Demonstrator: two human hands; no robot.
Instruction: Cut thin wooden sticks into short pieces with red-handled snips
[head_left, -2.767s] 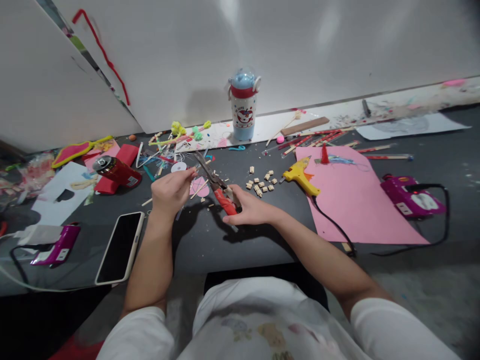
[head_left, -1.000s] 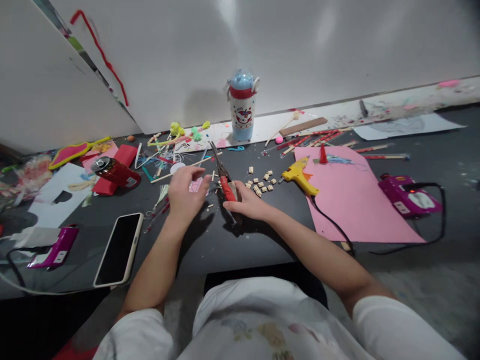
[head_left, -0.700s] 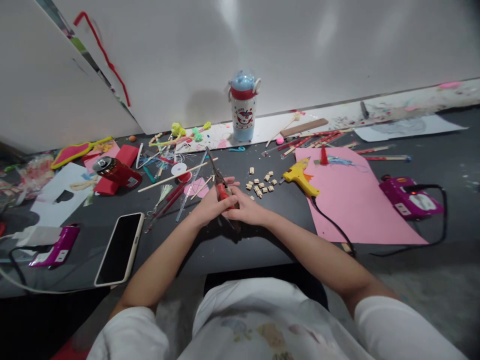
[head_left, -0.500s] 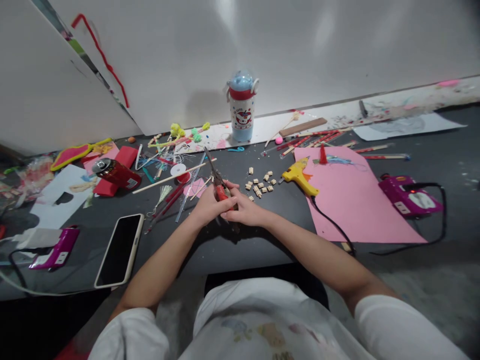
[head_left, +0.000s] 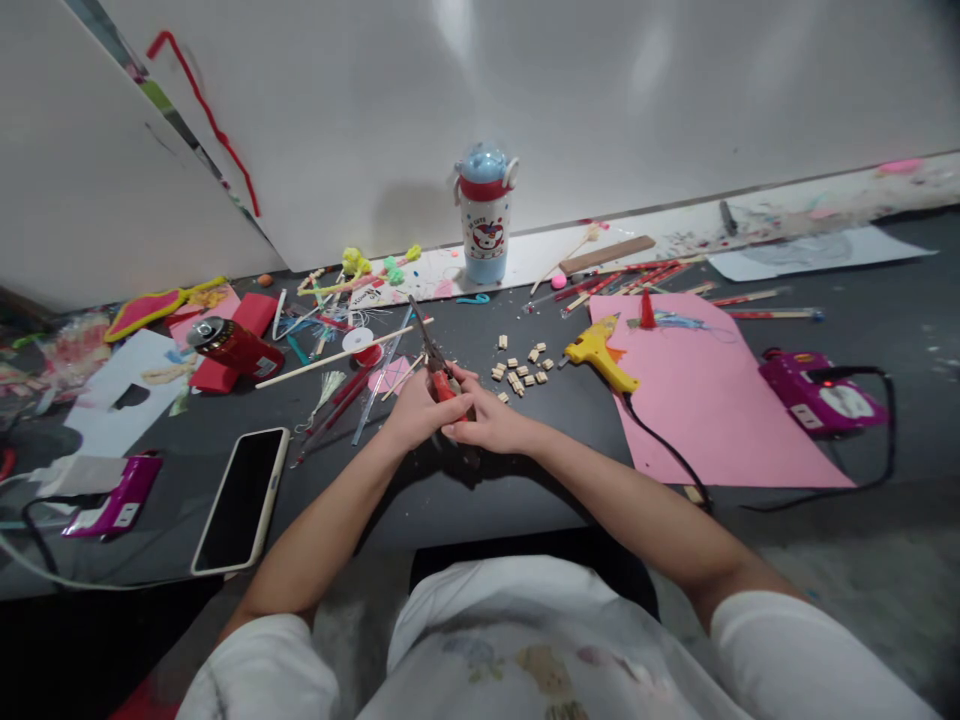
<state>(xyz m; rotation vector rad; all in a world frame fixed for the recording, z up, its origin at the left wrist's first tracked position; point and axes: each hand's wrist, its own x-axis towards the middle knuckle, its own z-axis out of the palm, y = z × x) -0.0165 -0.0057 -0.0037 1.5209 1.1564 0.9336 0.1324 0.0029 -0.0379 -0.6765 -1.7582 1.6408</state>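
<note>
Both of my hands are closed around the red handles of a pair of pliers (head_left: 441, 376), in the middle of the table's near half. My left hand (head_left: 417, 408) wraps the handles from the left, my right hand (head_left: 493, 418) from the right. The dark jaws point up and slightly left. A thin wooden stick (head_left: 337, 363) lies crosswise at the jaws and runs out to the left; whether they grip it cannot be made out. Right of the hands are several short cut wooden pieces (head_left: 517, 378). My palms hide the handle ends.
A yellow glue gun (head_left: 602, 352) rests on pink paper (head_left: 697, 410) to the right, its cord trailing forward. A character bottle (head_left: 486, 225) stands at the back. On the left are a phone (head_left: 241, 500), a tilted red can (head_left: 234, 347) and craft scraps. Purple power strips (head_left: 821, 392) sit at the sides.
The wooden stick's left end has shifted slightly further left. My hands keep the same grip on the pliers.
</note>
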